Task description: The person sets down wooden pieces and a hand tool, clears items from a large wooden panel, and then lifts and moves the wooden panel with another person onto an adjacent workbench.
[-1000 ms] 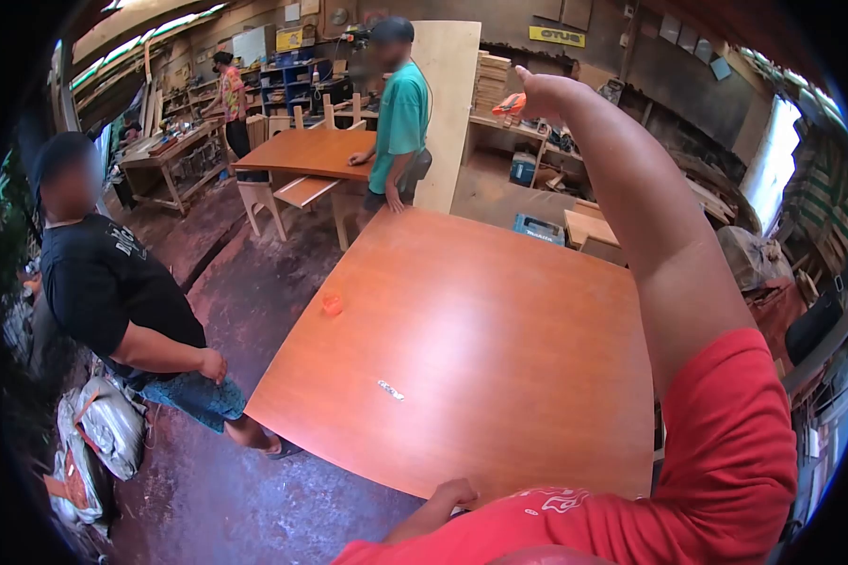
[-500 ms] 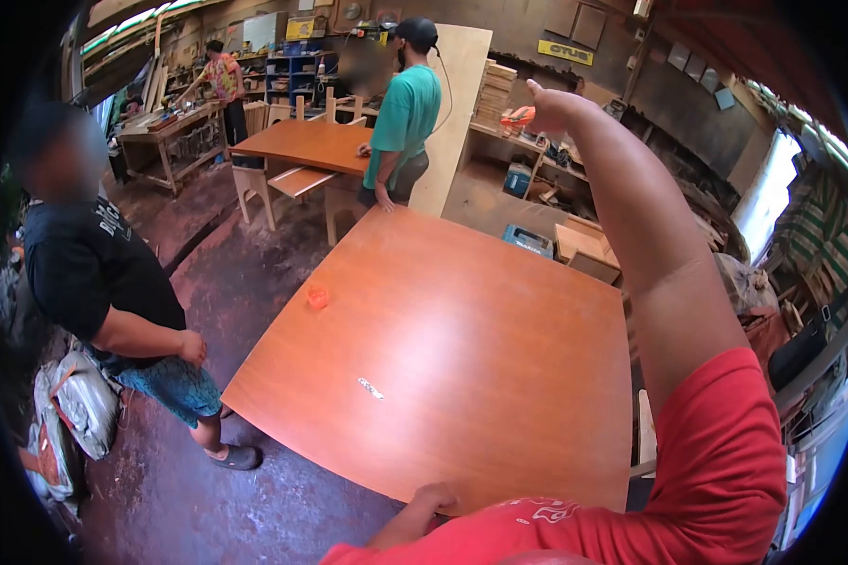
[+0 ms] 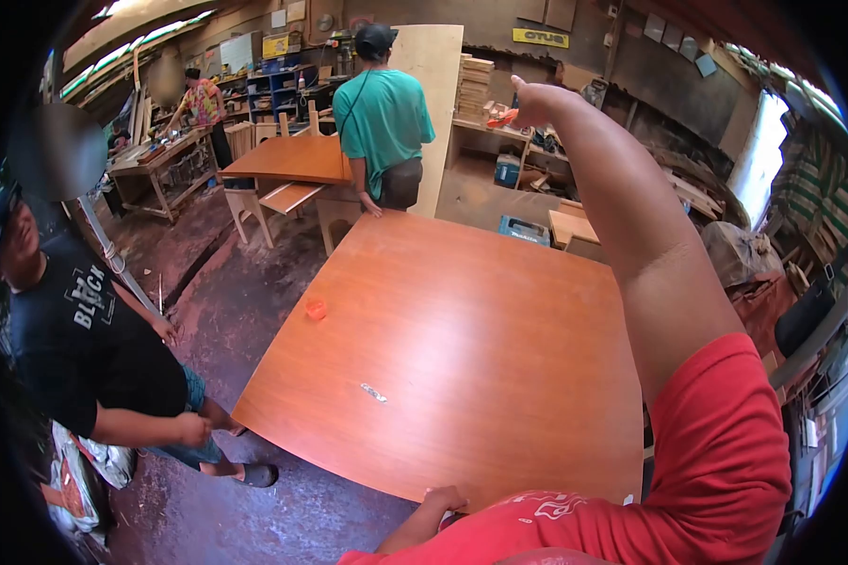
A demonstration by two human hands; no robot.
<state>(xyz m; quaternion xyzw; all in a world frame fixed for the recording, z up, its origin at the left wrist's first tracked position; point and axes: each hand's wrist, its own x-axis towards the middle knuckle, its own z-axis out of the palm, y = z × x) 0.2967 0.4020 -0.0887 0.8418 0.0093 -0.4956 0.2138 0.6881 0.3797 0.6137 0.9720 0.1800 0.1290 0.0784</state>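
While beyond the panel point(image 3: 481, 330), a tabletop point(image 3: 287, 158) partly behind a teal-shirted person point(image 3: 386, 127).

My feed shows an orange-brown, wood-grained table point(image 3: 481, 348), a teal T-shirt point(image 3: 386, 118) at twelve o'clock, a white-lettered black T-shirt point(image 3: 89, 330) at nine.

On the broad surface point(image 3: 499, 348), with 12 o'clock at its far side, a small cup-like item point(image 3: 316, 310) lies toward 10 and a short strip point(image 3: 373, 393) toward 8. One person point(image 3: 94, 330) stands at 9, beside the bags point(image 3: 85, 471) on the floor point(image 3: 193, 499), while another point(image 3: 383, 118) stands near 11, before a tall board point(image 3: 448, 113). A table point(image 3: 292, 162) lies at 11, with a workbench point(image 3: 165, 155) beyond at 10. A case point(image 3: 525, 231) sits at 1. Boards, apparently stacked point(image 3: 474, 89), rest on shelving point(image 3: 485, 127) at 12, right of the tall board.
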